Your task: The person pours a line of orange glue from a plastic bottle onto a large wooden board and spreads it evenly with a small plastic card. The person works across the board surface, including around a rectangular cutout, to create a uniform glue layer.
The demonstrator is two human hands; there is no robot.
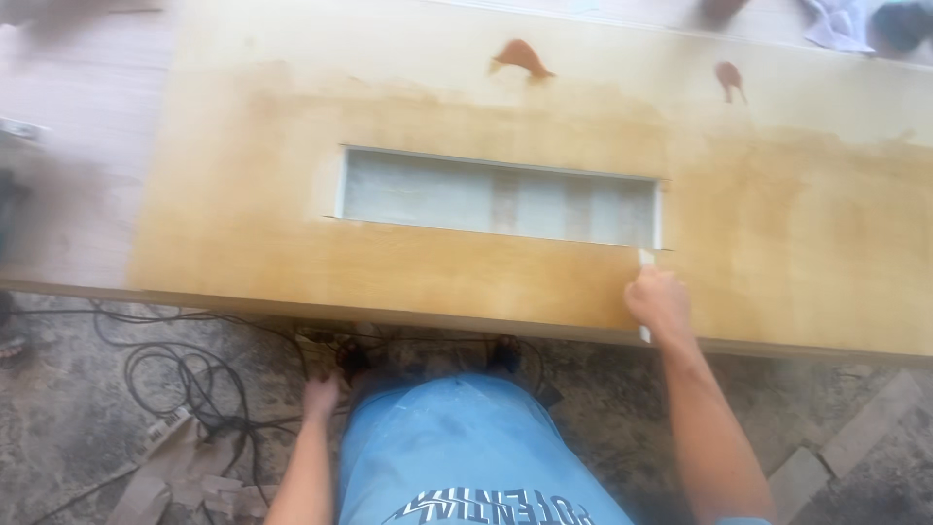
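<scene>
Plywood panel (408, 282), stained yellow-brown with a rectangular cutout (501, 197), lies flat above tangled cables (185, 374). Right hand (659, 301) pinches a small white strip (645, 259) near the cutout's corner. Left hand (320, 397) hangs low beneath the panel's edge, its grip indiscernible.

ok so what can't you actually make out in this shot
- Head view: the thin white piece in the right hand; mostly covered by the grip, kind unclear.
- Left hand hangs below the wooden panel; blurred, whether it holds anything is unclear.
- Items at the top right corner; cut off, blurred.
</scene>
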